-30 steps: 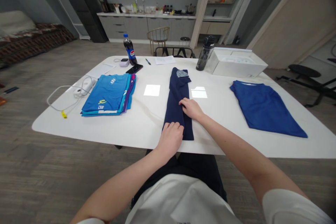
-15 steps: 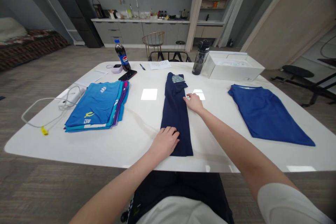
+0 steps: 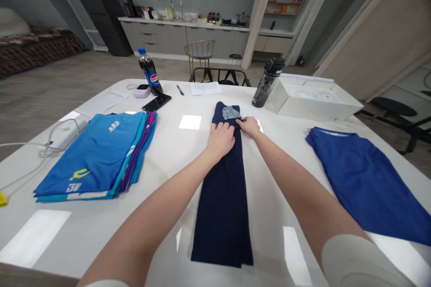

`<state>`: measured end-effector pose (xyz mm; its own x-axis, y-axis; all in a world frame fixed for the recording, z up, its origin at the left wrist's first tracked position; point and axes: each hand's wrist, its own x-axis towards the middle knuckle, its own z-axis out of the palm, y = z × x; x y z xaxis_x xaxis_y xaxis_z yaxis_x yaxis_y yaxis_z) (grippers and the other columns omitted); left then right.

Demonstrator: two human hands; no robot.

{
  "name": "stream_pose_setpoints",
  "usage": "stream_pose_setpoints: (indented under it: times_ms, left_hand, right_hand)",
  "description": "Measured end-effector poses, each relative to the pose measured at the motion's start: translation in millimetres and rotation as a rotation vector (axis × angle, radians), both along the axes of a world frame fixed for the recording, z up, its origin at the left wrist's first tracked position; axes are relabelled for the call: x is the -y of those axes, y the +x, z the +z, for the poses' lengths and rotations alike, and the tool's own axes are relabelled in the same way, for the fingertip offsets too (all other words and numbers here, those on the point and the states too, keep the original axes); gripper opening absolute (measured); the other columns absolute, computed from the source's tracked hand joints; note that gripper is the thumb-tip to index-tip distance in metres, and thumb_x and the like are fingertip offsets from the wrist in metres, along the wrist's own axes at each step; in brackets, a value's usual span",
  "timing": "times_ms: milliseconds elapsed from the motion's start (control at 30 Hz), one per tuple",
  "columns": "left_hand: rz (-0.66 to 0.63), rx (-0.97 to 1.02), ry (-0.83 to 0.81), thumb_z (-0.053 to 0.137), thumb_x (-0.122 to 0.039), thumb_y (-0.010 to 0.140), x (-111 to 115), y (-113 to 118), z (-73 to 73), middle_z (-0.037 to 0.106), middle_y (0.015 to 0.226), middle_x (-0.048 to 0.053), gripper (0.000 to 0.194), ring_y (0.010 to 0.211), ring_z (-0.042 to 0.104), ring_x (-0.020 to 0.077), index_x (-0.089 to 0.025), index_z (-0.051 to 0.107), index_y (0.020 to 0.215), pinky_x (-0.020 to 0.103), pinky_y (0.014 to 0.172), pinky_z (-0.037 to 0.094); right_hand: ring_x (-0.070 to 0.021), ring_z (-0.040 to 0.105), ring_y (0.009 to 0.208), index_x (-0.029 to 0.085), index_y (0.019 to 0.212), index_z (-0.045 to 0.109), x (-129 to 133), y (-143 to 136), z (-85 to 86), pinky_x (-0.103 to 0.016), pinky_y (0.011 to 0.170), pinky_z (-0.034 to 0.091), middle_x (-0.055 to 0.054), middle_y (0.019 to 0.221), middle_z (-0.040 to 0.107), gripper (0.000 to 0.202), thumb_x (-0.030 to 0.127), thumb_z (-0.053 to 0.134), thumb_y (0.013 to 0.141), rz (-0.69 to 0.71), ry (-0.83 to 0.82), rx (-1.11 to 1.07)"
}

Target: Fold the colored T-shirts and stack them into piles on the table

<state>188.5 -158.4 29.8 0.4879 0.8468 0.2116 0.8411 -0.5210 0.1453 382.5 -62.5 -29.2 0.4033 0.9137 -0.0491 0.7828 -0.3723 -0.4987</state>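
A dark navy garment (image 3: 222,206), folded into a long narrow strip, lies on the white table, with a grey-blue patterned patch (image 3: 230,112) near its far end. My left hand (image 3: 221,140) rests palm down on the garment just below the patch, its fingers slightly bent and apart. Beside the patch, at the garment's right edge, my right hand (image 3: 248,126) pinches the navy cloth between thumb and fingers. To the left sits a stack of folded blue, teal and purple shirts (image 3: 101,154). A royal blue shirt (image 3: 367,175) lies on the right.
Behind the stack stand a cola bottle (image 3: 150,73), a phone (image 3: 156,102) and a lilac case (image 3: 142,92). A pen (image 3: 180,90) and papers (image 3: 205,88) lie at the far edge. A dark tumbler (image 3: 268,82) stands beside a white box (image 3: 316,98). A white cable (image 3: 55,143) trails at left.
My left hand has moved forward from the garment's near part to below the patch. My right hand has closed on the edge beside the patch. The view has shifted closer over the table.
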Motion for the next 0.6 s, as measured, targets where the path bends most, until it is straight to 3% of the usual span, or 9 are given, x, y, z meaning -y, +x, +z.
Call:
stream_pose_setpoints:
  times_ms: [133,233,333,467,600]
  left_hand:
    - [0.032,-0.052,-0.073,0.050,-0.023,0.098,-38.5,28.1,-18.0,0.068,0.114,0.016,0.023,0.112,0.059,0.0316,-0.013,0.066,0.112,0.049,0.102,0.036]
    - [0.081,0.017,-0.106,0.041,-0.019,0.101,-45.7,34.5,-25.3,0.068,0.109,0.016,0.026,0.107,0.063,0.0288,-0.011,0.064,0.112,0.045,0.098,0.040]
    - [0.122,0.109,-0.061,0.037,-0.029,0.105,-44.7,33.9,-28.9,0.066,0.116,0.016,0.032,0.114,0.061,0.0295,-0.013,0.063,0.116,0.044,0.100,0.042]
    - [-0.036,0.164,-0.070,0.034,-0.032,0.107,-41.6,21.6,-41.5,0.061,0.138,0.014,0.041,0.128,0.056,0.0251,-0.016,0.058,0.135,0.041,0.113,0.038]
    - [-0.086,0.114,-0.107,0.034,-0.044,0.107,-32.0,1.8,-57.9,0.038,0.163,0.015,0.056,0.152,0.032,0.0281,-0.014,0.042,0.154,0.045,0.125,0.024]
  right_hand:
    - [-0.0261,0.068,0.098,0.020,0.097,0.073,-11.3,0.4,4.6,-0.037,0.089,0.051,-0.010,0.103,0.075,0.023,0.039,0.064,0.088,0.130,0.145,-0.029]
    - [-0.0253,0.065,0.101,0.021,0.104,0.070,-21.5,0.5,14.2,-0.037,0.094,0.049,-0.008,0.106,0.074,0.023,0.035,0.058,0.092,0.293,0.383,-0.030]
    - [-0.0248,0.063,0.105,0.020,0.110,0.067,-34.1,4.3,16.9,-0.037,0.098,0.047,-0.008,0.112,0.072,0.026,0.033,0.051,0.096,0.366,0.511,-0.035]
    - [-0.0256,0.062,0.105,0.020,0.110,0.068,-45.8,14.9,1.7,-0.039,0.097,0.047,-0.009,0.113,0.072,0.025,0.027,0.050,0.094,0.305,0.374,-0.039]
    - [-0.0354,0.053,0.123,0.022,0.122,0.066,-35.7,12.3,-8.9,-0.054,0.099,0.045,-0.014,0.135,0.062,0.033,0.028,0.052,0.093,0.169,0.316,0.068]
